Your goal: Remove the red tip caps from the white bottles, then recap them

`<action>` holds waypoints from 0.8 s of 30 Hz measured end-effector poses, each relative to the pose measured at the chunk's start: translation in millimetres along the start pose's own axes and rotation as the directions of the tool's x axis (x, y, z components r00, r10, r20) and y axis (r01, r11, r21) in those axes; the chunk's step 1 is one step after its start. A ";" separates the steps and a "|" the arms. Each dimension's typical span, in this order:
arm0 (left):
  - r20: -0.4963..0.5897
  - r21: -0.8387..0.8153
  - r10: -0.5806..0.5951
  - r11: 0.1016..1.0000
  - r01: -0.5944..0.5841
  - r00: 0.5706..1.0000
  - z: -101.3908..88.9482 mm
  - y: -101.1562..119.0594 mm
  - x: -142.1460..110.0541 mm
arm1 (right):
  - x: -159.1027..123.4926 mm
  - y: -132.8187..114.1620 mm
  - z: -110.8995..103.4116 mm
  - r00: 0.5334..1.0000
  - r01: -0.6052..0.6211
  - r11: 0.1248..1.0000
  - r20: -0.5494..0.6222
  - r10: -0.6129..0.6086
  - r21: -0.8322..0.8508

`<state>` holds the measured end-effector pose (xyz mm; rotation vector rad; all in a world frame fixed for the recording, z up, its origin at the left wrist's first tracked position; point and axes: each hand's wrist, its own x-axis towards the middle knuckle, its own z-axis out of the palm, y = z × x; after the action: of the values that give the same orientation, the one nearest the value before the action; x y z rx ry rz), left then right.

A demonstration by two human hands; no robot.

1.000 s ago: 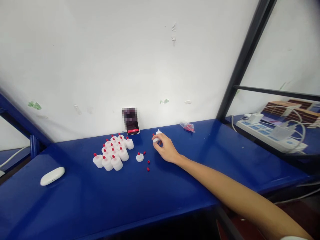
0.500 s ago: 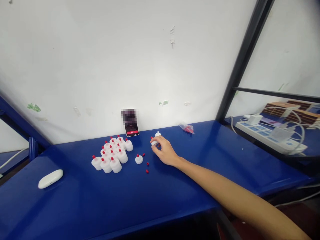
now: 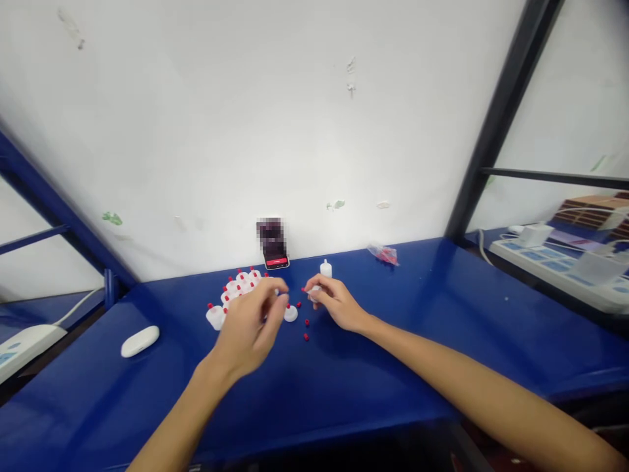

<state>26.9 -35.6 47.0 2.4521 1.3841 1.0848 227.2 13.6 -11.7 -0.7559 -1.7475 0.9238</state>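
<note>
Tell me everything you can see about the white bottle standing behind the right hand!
The white bottle is small and looks like smooth plastic. It has rounded shoulders and a thin nozzle poking up on top, white too, with no red on it. It stands upright on the blue table, just beyond the right hand, which hides its bottom part. I can't tell whether the hand touches it.

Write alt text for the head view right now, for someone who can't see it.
The right hand pinches a small white piece with a red tip over a blue table, while the left hand, half open, partly hides a cluster of red-capped white bottles. Three loose red caps lie on the table, and a phone stands against the wall.
</note>
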 end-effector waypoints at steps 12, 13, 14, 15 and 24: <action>0.250 0.253 0.066 0.959 -0.131 0.966 45.5 -15.4 6.7 | -10.5 -15.4 10.6 0.971 0.235 0.955 0.079 -0.224 -0.183; 0.254 0.269 0.063 0.954 -0.133 0.965 45.4 -17.4 4.5 | -10.5 -15.5 11.5 0.971 0.234 0.955 0.081 -0.223 -0.183; 0.260 0.281 0.060 0.950 -0.135 0.964 45.5 -19.5 2.5 | -10.6 -15.6 12.4 0.972 0.233 0.955 0.082 -0.221 -0.183; 0.265 0.289 0.055 0.948 -0.133 0.963 45.8 -21.6 0.8 | -10.7 -15.7 13.2 0.972 0.231 0.956 0.084 -0.219 -0.182; 0.349 0.292 0.028 0.947 -0.137 0.937 50.3 -33.9 -4.8 | -12.2 -19.7 15.1 0.981 0.157 0.970 0.144 -0.131 -0.187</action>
<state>33.8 -8.5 -7.1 2.7677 1.4365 0.4368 215.5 -10.3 -4.1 -0.6956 -2.0032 0.7218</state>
